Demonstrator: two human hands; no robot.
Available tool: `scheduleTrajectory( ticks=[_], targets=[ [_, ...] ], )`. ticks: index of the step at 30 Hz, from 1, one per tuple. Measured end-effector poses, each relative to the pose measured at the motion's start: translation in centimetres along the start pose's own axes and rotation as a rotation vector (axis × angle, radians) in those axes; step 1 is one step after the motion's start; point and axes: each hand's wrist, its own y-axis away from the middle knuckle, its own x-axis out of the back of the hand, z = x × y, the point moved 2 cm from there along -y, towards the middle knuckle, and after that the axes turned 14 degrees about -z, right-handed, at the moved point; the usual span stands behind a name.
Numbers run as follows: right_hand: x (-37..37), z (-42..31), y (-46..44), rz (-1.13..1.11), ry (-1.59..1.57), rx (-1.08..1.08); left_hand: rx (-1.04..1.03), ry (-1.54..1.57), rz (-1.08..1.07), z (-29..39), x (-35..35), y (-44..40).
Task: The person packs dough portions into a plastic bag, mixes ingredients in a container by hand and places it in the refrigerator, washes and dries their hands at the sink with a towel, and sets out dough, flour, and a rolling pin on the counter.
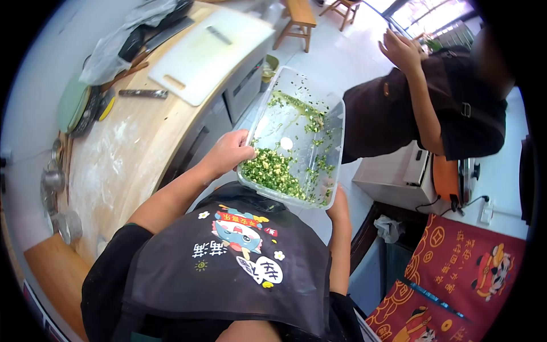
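Observation:
A clear plastic container (286,142) is held in front of my apron, tilted. Chopped green filling (274,174) is heaped in its near left corner, and scraps stick to the walls and floor. My left hand (231,153) grips the container's left side, thumb on the rim. At the lower right corner is my right hand (340,203), mostly behind the container wall, its fingers hidden.
A floured wooden worktop (114,165) on the left bears a white cutting board (211,54), knives and bowls. A co-worker (421,102) stands close at the right, beside a counter with an orange pan (447,178). Wooden stools (300,14) stand at the back.

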Motion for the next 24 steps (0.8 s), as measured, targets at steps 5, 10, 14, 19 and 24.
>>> scheduleTrajectory(
  ticks=[5,10,14,19,24],
  targets=[
    [2.1,5.6,1.4,-0.017,-0.001,-0.18,0.073,-0.06,-0.123,1.8,-4.1,-2.8],
    [6.9,5.5,3.6,0.511,-0.007,-0.216,-0.026,-0.137,-0.174,3.8,-6.6,-3.8],
    [11.7,-1.6,4.9,0.721,0.175,-0.08,0.02,-0.154,-0.322,4.1,-7.7,-4.3],
    [10.3,-1.5,2.8,0.477,0.597,-0.251,-0.095,-0.298,-0.458,4.1,-9.0,-5.2],
    [7.2,2.9,3.7,0.289,0.826,-0.529,-0.134,-0.397,-0.645,4.4,-11.2,-5.2]
  ],
)
